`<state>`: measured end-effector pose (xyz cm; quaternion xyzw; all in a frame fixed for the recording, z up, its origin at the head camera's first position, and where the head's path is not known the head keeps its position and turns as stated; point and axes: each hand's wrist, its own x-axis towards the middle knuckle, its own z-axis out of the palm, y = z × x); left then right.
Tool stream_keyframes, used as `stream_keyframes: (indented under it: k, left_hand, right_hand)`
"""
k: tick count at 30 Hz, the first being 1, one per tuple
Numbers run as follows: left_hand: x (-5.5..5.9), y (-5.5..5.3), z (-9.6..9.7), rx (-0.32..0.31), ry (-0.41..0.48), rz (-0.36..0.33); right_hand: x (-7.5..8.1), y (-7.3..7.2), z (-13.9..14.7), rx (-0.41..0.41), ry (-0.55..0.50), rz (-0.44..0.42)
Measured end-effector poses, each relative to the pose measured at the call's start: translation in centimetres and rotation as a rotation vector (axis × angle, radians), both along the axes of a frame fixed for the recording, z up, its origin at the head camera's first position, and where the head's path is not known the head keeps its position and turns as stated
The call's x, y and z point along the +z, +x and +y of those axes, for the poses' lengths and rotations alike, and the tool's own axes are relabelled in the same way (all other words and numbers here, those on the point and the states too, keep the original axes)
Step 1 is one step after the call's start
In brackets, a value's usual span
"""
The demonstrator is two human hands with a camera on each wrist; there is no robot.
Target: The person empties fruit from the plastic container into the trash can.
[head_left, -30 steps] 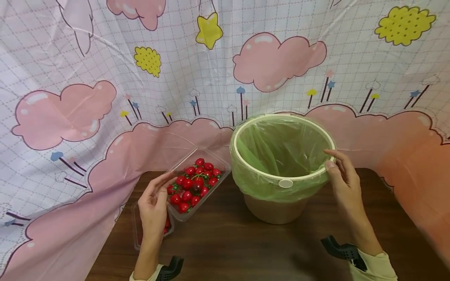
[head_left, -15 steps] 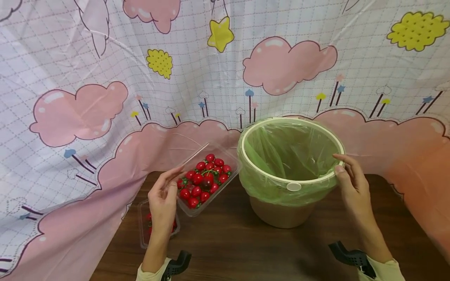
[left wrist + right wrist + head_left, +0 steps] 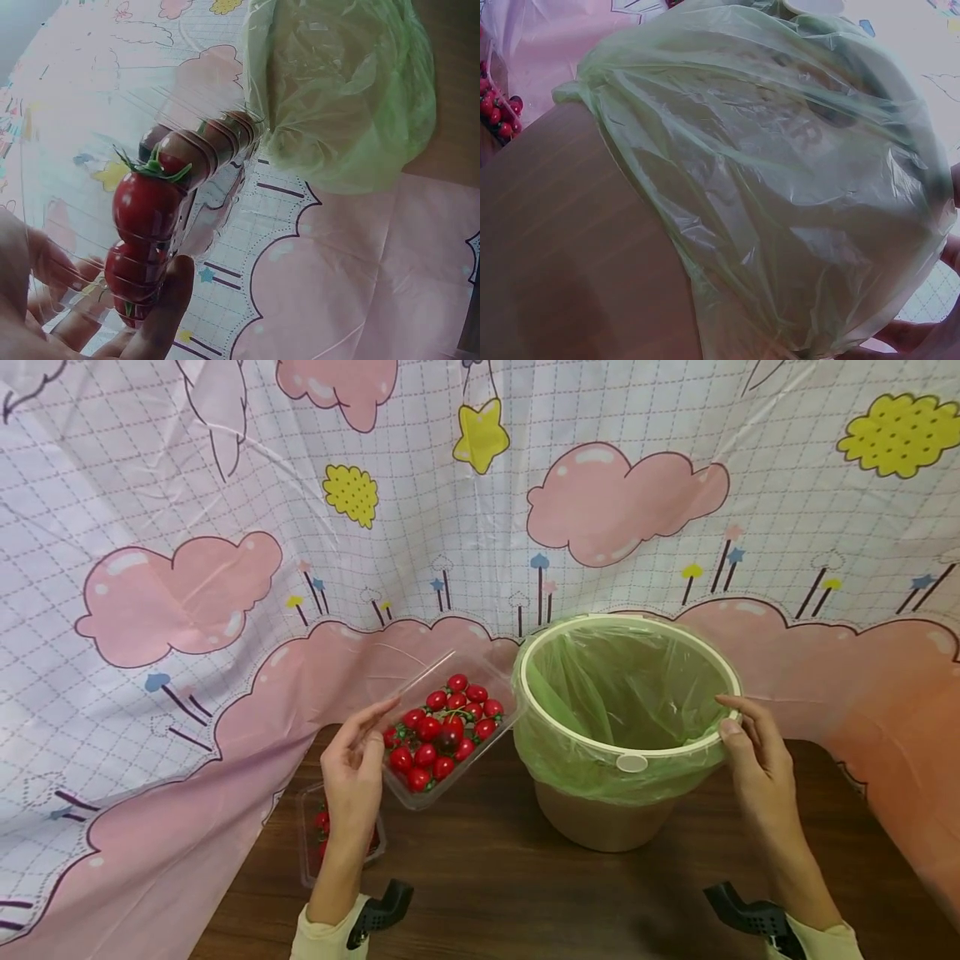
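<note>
My left hand [image 3: 354, 781] grips the near left end of a clear plastic tray [image 3: 423, 803] of red cherry tomatoes [image 3: 427, 727]. Tilted, the tray is held above the table, its far right corner close to the bin's left side. From the left wrist, several tomatoes [image 3: 146, 206] show through the plastic, with fingers around the end. My right hand [image 3: 759, 756] pinches the right rim of a trash bin [image 3: 600, 821], thumb outside and fingertip over the edge. A green bag [image 3: 566, 777] lines the bin, held by a cream ring; no tomatoes are visible inside it.
A second clear tray [image 3: 306, 852] with red tomatoes [image 3: 322, 828] sits on the dark wooden table [image 3: 495, 893], partly hidden behind my left forearm. A printed curtain [image 3: 420, 552] with pink clouds hangs behind and along both sides.
The left hand has raised the tomato tray a little, uncovering more of the second tray. My right hand keeps its hold on the rim. The head view has shifted slightly.
</note>
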<state>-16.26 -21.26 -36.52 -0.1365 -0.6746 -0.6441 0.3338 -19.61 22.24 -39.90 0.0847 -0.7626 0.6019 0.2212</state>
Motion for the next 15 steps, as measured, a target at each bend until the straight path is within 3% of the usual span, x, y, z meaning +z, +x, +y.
stream_keyframes:
  k: [15]
  left_hand:
    - [2.8,-2.1,1.2,0.020,-0.040,0.049]
  right_hand:
    - [0.0,0.0,0.2,-0.010,0.020,0.013]
